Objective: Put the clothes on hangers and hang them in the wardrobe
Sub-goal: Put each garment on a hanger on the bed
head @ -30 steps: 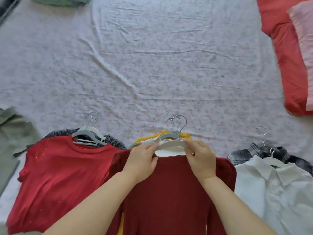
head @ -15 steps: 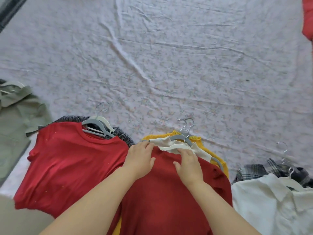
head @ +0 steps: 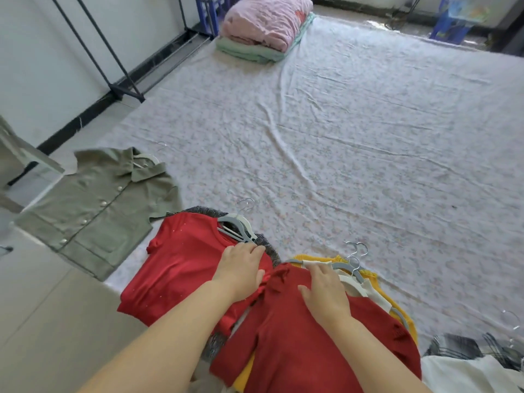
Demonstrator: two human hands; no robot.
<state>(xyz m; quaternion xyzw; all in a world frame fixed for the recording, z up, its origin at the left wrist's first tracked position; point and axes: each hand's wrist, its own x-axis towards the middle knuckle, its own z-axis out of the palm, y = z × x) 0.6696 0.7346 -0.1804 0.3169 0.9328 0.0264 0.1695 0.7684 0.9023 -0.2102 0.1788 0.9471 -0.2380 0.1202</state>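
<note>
A dark red knit top (head: 309, 338) lies on a stack with a white garment and a yellow one (head: 368, 275), each on grey hangers (head: 353, 263). My left hand (head: 241, 268) rests on its left shoulder, where the fabric bunches against a bright red T-shirt (head: 181, 268). My right hand (head: 326, 290) lies flat, fingers spread, on the neckline. The T-shirt sits on its own grey and white hangers (head: 236, 226) over a grey knit garment.
An olive button shirt (head: 96, 205) on a hanger lies at the left, half off the floral sheet (head: 340, 137). A plaid and a white shirt (head: 467, 367) lie at the bottom right. Folded bedding (head: 261, 26) sits far back. Black clothes-rack legs (head: 113, 61) stand against the left wall.
My head has lifted and turned left, bringing the rack, the wall and the bedding into view. My left hand slid to the top's left shoulder; my right hand flattened on the neckline.
</note>
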